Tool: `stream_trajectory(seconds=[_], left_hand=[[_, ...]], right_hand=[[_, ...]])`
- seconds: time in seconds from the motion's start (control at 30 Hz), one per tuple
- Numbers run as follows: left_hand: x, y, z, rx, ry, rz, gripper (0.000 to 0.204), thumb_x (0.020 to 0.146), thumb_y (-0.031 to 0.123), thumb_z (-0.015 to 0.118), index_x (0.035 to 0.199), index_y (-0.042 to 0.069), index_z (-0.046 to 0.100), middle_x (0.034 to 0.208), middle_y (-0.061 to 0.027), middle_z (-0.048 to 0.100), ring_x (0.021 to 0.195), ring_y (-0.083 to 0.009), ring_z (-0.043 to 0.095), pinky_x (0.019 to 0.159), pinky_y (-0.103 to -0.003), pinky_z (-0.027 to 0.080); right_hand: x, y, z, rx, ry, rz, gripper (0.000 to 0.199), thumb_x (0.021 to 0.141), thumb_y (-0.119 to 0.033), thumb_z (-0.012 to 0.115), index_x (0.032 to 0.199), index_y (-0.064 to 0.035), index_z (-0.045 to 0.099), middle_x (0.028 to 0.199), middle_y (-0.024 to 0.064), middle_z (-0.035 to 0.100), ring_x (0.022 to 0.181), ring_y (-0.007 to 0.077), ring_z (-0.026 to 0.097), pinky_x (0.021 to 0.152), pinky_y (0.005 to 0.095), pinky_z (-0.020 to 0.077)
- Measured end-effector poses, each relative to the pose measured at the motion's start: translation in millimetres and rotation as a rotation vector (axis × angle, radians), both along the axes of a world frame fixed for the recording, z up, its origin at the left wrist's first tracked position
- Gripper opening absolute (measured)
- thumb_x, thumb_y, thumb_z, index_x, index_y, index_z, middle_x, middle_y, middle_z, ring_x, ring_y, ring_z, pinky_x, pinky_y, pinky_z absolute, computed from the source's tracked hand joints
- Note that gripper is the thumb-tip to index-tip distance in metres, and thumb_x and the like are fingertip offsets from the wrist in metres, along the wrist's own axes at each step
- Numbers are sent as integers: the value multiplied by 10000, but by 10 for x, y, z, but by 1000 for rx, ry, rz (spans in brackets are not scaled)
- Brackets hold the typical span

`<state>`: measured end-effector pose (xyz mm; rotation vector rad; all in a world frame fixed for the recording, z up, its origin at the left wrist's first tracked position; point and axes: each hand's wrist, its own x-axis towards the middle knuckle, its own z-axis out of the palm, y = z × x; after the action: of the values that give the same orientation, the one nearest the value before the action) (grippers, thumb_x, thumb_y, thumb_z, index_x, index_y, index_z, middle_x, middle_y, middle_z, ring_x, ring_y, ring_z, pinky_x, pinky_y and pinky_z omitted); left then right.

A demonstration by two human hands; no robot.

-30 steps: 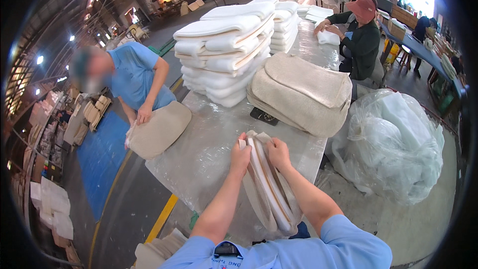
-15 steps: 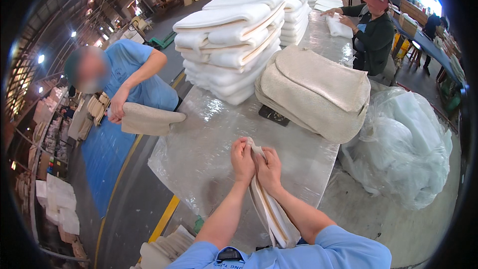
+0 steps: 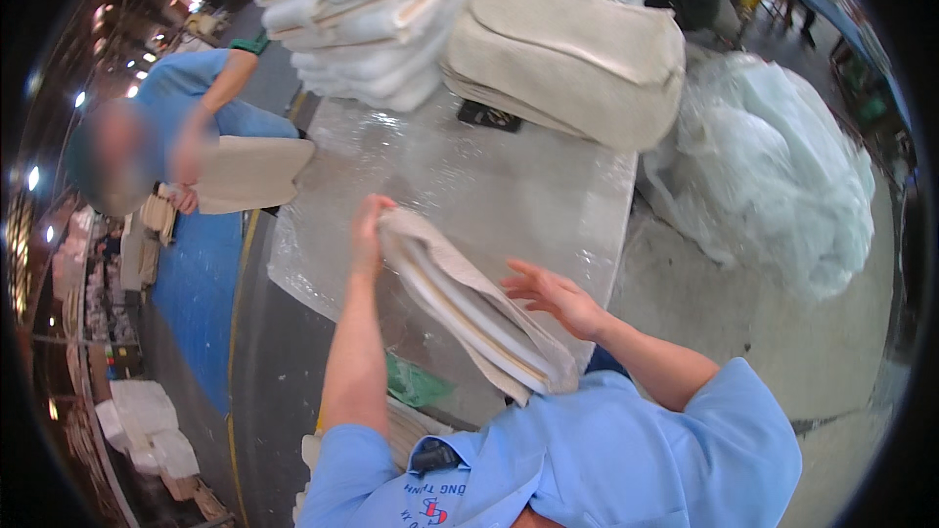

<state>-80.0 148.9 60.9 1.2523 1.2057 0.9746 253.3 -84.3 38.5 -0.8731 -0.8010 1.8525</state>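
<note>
A long beige fabric cover with layered white padding showing along its open side lies slantwise in front of me, its near end against my body. My left hand grips the far end of the cover, the thumb side hidden by the cloth. To the right of the cover, my right hand hovers with its fingers apart and nothing in them. Beyond my hands, a stack of folded beige covers rests on the plastic-wrapped table, partly over a small black flat object.
A tall pile of folded white padding stands at the far left of the table. Right of the table sits a big clear plastic bag. At left a co-worker handles a beige piece. Green plastic lies by my left forearm.
Both hands were together, pinching the cover's far end. Now the right hand has let go and moved right, and the cover is spread wider. My view has tilted down.
</note>
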Motion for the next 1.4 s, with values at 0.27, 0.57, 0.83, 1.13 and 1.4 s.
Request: stream_trajectory(seconds=[0.27,0.57,0.83,1.13,1.4], left_hand=[[-570,-1276,-123,-122,-481,430,271,1007,357,623,982,94,682,1232,-97,710,1157,-279,657,1048,-452,531],[-372,-3078,228,-38,-418,832,353,1083,476,567,999,134,542,998,-28,579,1043,-215,616,969,-444,525],[84,-4402,-332,270,271,317,765,852,241,879,1484,35,501,1331,-164,568,1255,-309,587,1031,-435,509],[-41,-3931,10,-8,269,8,800,816,141,939,1490,-25,542,1328,-159,694,1198,-224,674,1047,-369,532],[475,-3910,198,-34,197,-109,919,848,203,931,1591,-27,441,1446,-187,650,1326,-246,625,1132,-380,483]], right_hand=[[-35,-1101,-131,-14,-407,-340,608,1176,-509,398,1369,-29,718,1181,108,773,1101,184,680,1033,346,499],[432,564,-291,-294,11,-824,682,1165,-565,356,1004,-21,733,729,62,689,641,177,655,638,331,554],[389,1679,-81,-225,-69,-715,572,1155,-479,434,1014,-12,733,734,84,693,579,209,640,591,352,545],[-125,1487,95,38,11,-480,284,1036,-120,594,1257,13,715,1080,91,730,979,170,681,870,307,556],[211,1347,174,145,89,-320,595,861,57,539,1448,9,616,1216,93,700,1069,210,676,1007,353,543]])
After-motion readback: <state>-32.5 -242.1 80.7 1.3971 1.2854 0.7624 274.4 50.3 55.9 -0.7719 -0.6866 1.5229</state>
